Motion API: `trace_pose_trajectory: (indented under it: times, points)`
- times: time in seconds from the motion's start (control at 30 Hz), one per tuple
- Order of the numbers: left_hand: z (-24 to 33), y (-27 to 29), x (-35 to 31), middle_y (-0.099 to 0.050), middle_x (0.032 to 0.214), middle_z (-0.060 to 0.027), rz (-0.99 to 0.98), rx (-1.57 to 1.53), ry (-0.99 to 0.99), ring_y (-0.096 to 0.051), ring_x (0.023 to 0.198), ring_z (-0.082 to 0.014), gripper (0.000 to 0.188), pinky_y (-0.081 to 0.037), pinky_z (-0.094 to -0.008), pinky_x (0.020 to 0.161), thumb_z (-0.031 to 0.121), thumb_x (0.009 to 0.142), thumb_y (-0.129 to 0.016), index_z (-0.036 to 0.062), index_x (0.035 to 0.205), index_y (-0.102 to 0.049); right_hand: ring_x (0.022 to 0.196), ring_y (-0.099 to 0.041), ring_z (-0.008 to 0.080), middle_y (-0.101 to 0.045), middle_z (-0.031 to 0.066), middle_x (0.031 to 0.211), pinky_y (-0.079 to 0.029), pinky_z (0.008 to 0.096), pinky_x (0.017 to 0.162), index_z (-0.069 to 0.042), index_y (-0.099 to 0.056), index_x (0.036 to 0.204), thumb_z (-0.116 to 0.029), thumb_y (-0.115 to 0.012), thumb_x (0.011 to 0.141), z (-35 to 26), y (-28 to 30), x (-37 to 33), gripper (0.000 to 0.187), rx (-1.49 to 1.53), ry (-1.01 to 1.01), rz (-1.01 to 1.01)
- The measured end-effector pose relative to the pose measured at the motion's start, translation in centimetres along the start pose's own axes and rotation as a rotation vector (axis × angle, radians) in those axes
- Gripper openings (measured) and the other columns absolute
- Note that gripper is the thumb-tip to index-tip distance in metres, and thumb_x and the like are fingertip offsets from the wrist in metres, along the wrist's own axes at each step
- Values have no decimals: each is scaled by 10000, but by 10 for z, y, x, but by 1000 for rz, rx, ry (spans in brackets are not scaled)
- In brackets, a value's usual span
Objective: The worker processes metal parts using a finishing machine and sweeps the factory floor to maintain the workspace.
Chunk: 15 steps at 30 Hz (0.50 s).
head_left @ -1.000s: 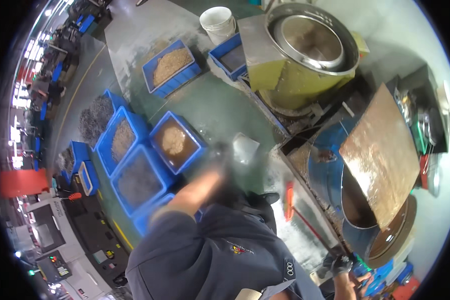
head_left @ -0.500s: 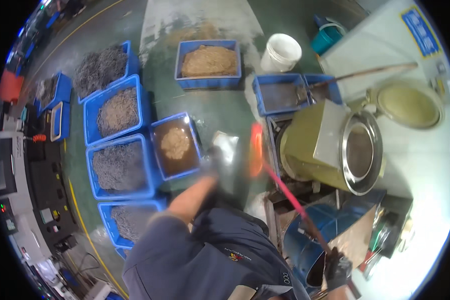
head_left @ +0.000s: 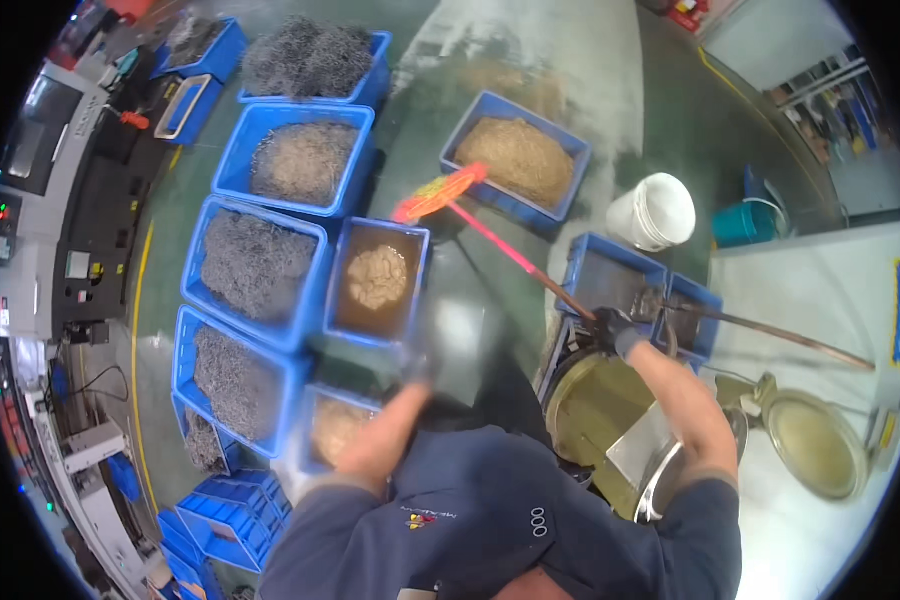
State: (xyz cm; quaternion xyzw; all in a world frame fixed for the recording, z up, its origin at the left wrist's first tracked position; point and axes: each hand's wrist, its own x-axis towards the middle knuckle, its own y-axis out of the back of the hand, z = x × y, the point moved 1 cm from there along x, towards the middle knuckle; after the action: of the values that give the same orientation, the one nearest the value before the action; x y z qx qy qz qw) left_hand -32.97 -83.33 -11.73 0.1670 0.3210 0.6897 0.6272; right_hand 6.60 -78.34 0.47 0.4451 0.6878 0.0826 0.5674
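Note:
My right hand (head_left: 618,332), in a dark glove, is closed around the brown shaft of a long-handled tool (head_left: 495,238). Its pink section slants up to the left, ending in a flat orange and yellow head whose kind I cannot make out. That head hangs between the blue bin of tan material (head_left: 515,160) and a blue bin (head_left: 332,285) holding brown liquid with a pale lump. My left hand (head_left: 420,368), also dark-gloved, is blurred near the liquid bin's lower right corner. Its fingers cannot be made out.
Blue bins (head_left: 210,205) of grey metal shavings line the left. A white bucket (head_left: 653,212) stands at the right, beyond blue bins (head_left: 660,272) crossed by another long handle. An olive-green drum machine (head_left: 595,410) with a round lid (head_left: 815,443) is close on my right.
My view has turned right. My right hand has come up from the lower right with the long-handled tool, whose head has swung left and away, toward the bin of tan material.

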Motion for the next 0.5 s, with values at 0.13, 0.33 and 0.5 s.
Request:
trace_pose_trajectory:
  times: [0.13,0.33,0.5]
  points:
    - [-5,-33,-22,-690,921,-127,129,-33,136,-661,866,-263,278,-515,-358,796,314,815,-659,94,983,-684,573,-583,203,-635,113,687,-456,377,551,-53,-646,1003,-346,-559,873,31,-6,106,331,14,438,-25]
    - [23,-50,-33,-688,981,-120,154,-132,173,-652,914,-229,310,-506,-330,836,258,820,-679,40,1040,-663,492,-533,172,-568,77,654,-451,349,452,-33,-625,1039,-394,-545,907,-9,18,123,392,447,58,-345]
    - [20,-56,-28,-676,1028,-129,121,-180,186,-640,952,-230,274,-498,-327,865,185,827,-665,15,1043,-651,474,-537,182,-562,88,658,-497,357,433,0,-608,1055,-442,-530,907,-28,12,144,473,525,-59,-448]
